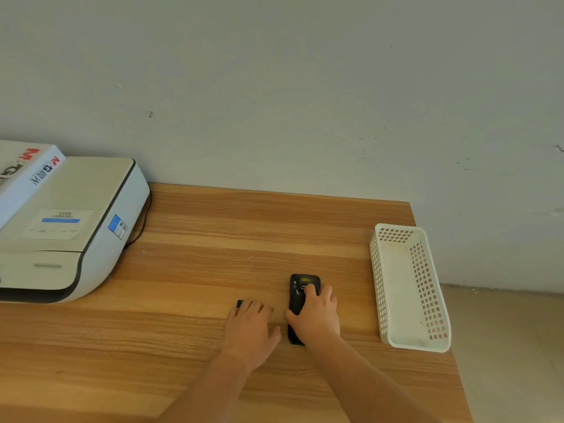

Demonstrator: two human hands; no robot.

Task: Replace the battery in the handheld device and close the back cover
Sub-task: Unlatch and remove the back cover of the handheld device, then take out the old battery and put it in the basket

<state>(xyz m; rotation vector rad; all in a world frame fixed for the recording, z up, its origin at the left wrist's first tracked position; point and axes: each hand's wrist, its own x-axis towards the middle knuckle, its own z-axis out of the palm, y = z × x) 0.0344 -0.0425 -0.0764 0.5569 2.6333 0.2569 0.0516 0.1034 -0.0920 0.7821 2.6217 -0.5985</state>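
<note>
White perforated plastic basket (409,288) at the right edge of the wooden table (213,239), nothing visible inside it. Black handheld device (300,296) lying on the table left of the basket, its lower half hidden under the right hand (317,315), whose fingers curl over its body; left hand (250,326) just beside it, fingers slightly spread and resting on a small black object (241,303), mostly covered and not identifiable. White printer (70,227) at far left, cut off by the frame, with a partly visible box (24,175) on top.

black handheld device (297,300) lies flat lengthwise on wooden table (213,233).
</note>
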